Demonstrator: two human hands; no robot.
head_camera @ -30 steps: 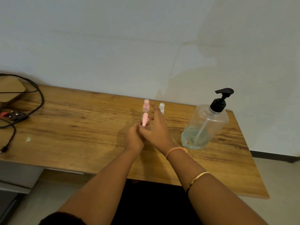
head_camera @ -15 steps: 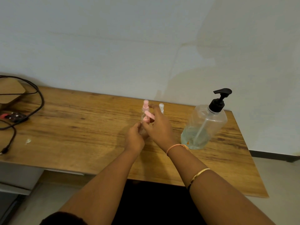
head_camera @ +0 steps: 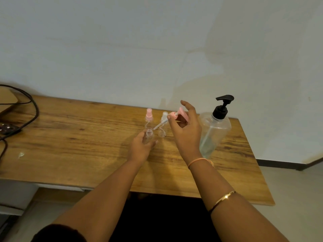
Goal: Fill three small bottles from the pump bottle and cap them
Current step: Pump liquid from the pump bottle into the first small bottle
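Uncapped bottle (head_camera: 149, 135) gripped by left hand (head_camera: 140, 149); pink cap (head_camera: 173, 116) pinched by right hand (head_camera: 187, 137).
Pump bottle (head_camera: 215, 131) is stood near the right edge of the table (head_camera: 70, 145).

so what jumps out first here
The hands meet over the middle of the table: the left hand grips an uncapped small bottle, and the right hand pinches a pink spray cap, its tube angled toward the open neck. To their right stands a big clear pump bottle with a black pump. Just behind the hands stand a pink-capped bottle and a white-capped bottle.
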